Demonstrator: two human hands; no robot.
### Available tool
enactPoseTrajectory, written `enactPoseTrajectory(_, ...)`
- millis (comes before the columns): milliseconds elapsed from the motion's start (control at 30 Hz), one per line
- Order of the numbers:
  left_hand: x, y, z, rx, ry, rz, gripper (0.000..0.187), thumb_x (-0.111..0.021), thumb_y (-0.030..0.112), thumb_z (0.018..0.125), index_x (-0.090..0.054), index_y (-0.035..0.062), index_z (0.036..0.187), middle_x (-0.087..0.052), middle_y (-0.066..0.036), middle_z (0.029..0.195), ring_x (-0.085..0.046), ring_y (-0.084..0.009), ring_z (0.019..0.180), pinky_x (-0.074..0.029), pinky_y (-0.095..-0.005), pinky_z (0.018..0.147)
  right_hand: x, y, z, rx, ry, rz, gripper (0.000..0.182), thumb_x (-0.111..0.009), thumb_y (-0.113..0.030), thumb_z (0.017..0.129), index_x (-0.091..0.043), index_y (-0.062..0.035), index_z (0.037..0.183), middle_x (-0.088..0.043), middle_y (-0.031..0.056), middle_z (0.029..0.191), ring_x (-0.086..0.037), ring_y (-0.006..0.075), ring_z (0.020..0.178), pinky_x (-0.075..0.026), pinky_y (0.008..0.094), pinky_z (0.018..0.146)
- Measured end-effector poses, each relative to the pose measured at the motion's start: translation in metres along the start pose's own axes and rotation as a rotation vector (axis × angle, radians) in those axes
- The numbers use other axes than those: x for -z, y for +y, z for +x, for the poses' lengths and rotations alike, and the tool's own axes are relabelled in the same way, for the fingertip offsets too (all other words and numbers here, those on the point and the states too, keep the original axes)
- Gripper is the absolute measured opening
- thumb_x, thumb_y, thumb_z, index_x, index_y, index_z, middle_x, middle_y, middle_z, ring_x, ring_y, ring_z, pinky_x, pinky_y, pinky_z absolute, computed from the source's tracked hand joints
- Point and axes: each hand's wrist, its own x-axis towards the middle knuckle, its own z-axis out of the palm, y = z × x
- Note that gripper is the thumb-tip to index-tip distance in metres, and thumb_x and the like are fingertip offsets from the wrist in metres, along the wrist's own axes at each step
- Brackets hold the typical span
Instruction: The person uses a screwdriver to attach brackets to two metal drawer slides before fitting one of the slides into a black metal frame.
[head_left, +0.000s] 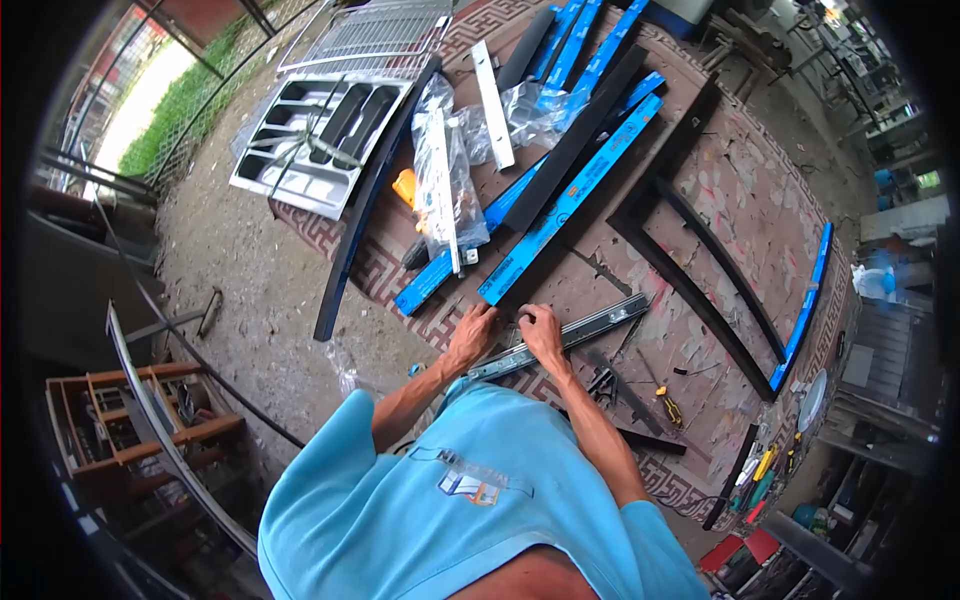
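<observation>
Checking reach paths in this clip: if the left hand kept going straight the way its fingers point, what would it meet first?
The left hand points up-frame, away from the body. Just beyond its fingertips lies the near end of a blue-wrapped strip, probably the first contact, though depth is hard to judge. The right hand rests on the drawer slide.

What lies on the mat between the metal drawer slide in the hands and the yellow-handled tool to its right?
In the head view, between the drawer slide and the yellow-handled tool, a dark bar lies on the patterned mat.

Blue rail (570,200) crowds ahead; bare mat (740,200) lies open right.
</observation>
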Motion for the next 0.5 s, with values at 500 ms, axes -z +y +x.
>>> enactPoseTrajectory(500, -0.008, -0.009, -0.010, 0.000, -0.001, 0.043, 0.024, -0.061, 0.009, 0.072, -0.059, 0.0018, 0.095, -0.054, -0.014, 0.102, -0.049, -0.0333, 0.092, -0.045, -0.0399, 0.080, -0.013, -0.012, -0.016, 0.157, -0.018, -0.117, 0.028, -0.059, -0.013, 0.080, -0.058, 0.0052, 0.102, -0.053, 0.0223, 0.088, -0.052, 0.0379, 0.084, -0.045, 0.0419, 0.077)
